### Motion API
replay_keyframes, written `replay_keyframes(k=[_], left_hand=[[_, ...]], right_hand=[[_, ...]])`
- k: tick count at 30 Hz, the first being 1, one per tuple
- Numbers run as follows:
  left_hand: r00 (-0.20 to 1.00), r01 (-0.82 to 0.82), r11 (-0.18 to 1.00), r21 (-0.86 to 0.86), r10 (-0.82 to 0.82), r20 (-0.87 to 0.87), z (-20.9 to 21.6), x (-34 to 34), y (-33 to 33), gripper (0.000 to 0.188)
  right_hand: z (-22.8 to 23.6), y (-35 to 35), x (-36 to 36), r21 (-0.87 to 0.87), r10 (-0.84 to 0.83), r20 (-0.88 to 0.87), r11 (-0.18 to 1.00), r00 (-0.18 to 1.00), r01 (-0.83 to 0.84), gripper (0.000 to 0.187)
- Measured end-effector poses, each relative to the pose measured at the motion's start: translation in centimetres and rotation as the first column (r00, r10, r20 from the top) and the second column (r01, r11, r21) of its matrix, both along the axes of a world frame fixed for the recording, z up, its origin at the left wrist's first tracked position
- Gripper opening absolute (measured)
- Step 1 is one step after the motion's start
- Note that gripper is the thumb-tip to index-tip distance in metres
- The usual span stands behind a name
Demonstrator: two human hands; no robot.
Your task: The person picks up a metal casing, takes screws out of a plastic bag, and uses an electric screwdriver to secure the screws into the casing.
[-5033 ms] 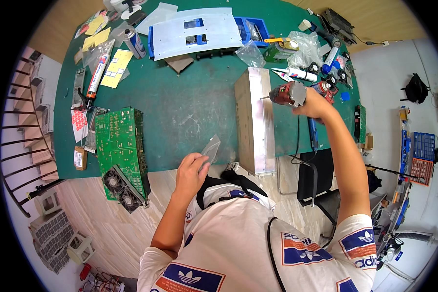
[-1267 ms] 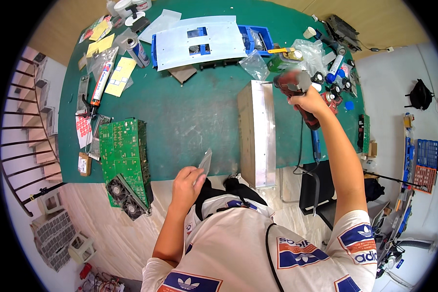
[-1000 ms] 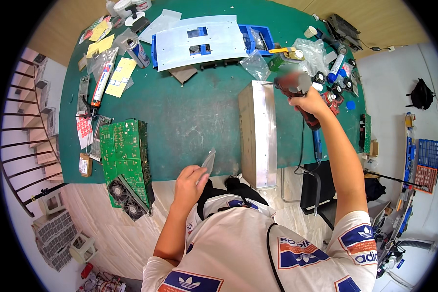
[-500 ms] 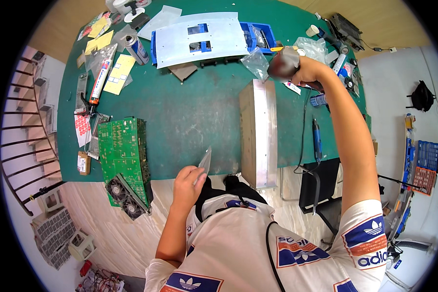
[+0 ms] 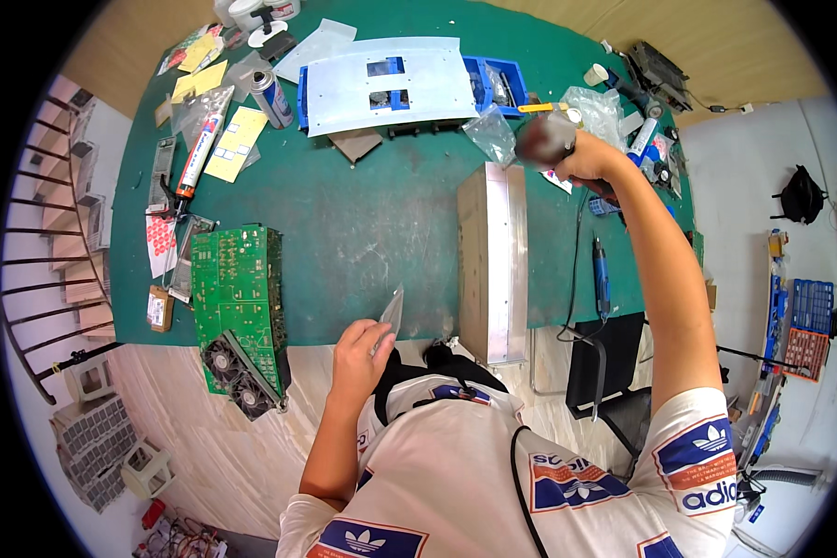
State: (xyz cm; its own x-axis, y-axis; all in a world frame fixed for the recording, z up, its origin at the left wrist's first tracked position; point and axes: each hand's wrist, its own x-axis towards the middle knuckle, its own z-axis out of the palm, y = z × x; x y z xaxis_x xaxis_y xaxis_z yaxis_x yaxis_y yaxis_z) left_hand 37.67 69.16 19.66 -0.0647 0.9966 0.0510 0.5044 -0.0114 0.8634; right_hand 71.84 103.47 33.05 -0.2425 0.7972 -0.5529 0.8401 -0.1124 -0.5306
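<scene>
My left hand (image 5: 360,352) is closed at the table's near edge, pinching a thin, clear, pointed plastic piece (image 5: 393,312) that stands upright. Across the table at the far right, my right hand (image 5: 590,160) is wrapped round a rounded dark red and grey object (image 5: 546,139), too blurred for its kind to show. Between the hands lies a long metal housing (image 5: 493,270), silvery on its right side and tan on its left, its near end at the table edge. Further left is a green circuit board (image 5: 237,279) with twin black fans (image 5: 242,372) hanging past the edge.
A pale perforated panel (image 5: 381,84) lies over blue bins (image 5: 507,84) at the back. A caulking gun (image 5: 201,153) and spray can (image 5: 272,99) are at left. A blue pen-shaped tool (image 5: 602,279) with a cable lies at right, beyond the housing. A black chair (image 5: 606,367) stands below.
The view has shifted slightly, so the far table items sit a little lower. Both hands keep nearly the same positions and hold the same things.
</scene>
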Motion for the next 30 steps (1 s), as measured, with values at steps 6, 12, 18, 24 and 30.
replay_keyframes(k=[6,12,18,24,30], left_hand=[[1.0,0.007,1.0,0.003,-0.007,0.008,0.1,-0.1,-0.2,0.019],[1.0,0.026,0.999,0.02,-0.026,0.004,0.2,0.0,-0.3,0.019],[0.999,0.037,0.999,0.032,-0.037,0.01,0.1,-0.1,-0.5,0.019],[0.998,0.045,0.999,0.028,-0.046,0.038,0.0,0.0,-0.4,0.018],[0.997,0.074,0.993,0.092,-0.076,0.022,-0.1,0.3,0.6,0.02]], right_hand=[[-1.2,-1.2,1.1,0.017,-0.119,-0.091,0.993,0.989,0.121,0.036],[-1.7,-1.5,1.2,-0.001,-0.145,-0.072,0.989,0.987,0.145,0.037],[-1.2,-2.5,0.9,0.017,-0.166,-0.027,0.986,0.986,0.167,0.041],[-0.1,-4.3,1.1,0.077,-0.262,-0.075,0.96,0.962,0.268,0.047],[2.7,-8.6,1.4,0.024,-0.196,-0.261,0.978,0.945,0.209,0.051]])
